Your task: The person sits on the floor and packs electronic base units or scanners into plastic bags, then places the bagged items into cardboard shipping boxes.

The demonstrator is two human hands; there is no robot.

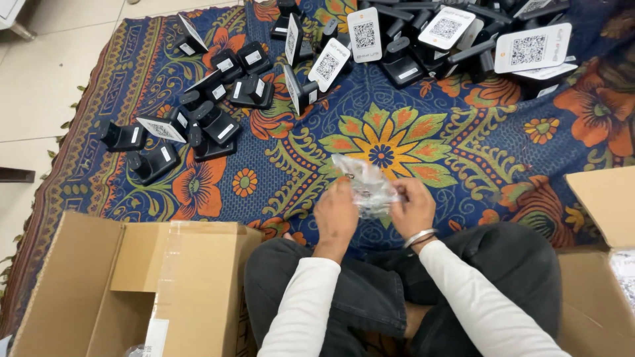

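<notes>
- A patterned floral cloth (397,142) is covering the floor, and the person is sitting cross-legged on it in dark trousers.
- An open cardboard box (132,284) is lying by the left knee; a second box (605,264) is standing at the right.
- Black stands with white square code cards (532,47) are lying scattered across the far side of the cloth, well apart from the hands.
- The left hand (336,215) and right hand (413,206) are both pinching a small clear plastic bag (367,185), one at each side.
- The bag is sitting between the hands, rising up and away from them toward the cloth's central flower; its long axis is running away from the person, with both hands equally near.
- A metal bangle (419,237) is circling the right wrist.
</notes>
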